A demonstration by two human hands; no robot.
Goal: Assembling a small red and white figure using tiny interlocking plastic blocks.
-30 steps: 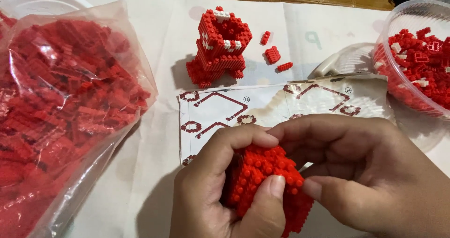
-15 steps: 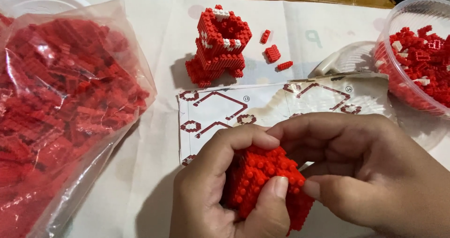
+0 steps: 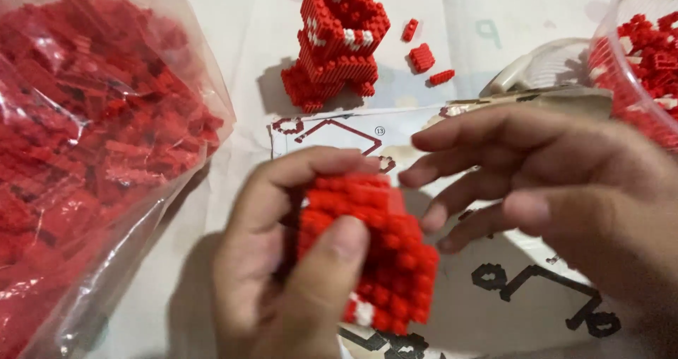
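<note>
My left hand (image 3: 282, 274) grips a chunky red block assembly (image 3: 374, 253) made of tiny studded bricks, with a bit of white at its lower edge. The thumb presses on its front and the fingers wrap over the top. My right hand (image 3: 558, 196) hovers just to the right of it, fingers spread and off the assembly, holding nothing. A taller red and white block model (image 3: 337, 41) stands on the table beyond my hands.
A clear plastic bag of red bricks (image 3: 92, 147) fills the left side. A clear bowl of red bricks (image 3: 646, 55) sits at the right edge. Three loose red pieces (image 3: 422, 56) lie beside the model. A printed instruction sheet (image 3: 339, 129) lies under my hands.
My right hand has let go of the assembly and opened, moving off to the right. The left hand has turned and raised the assembly. The view has moved closer.
</note>
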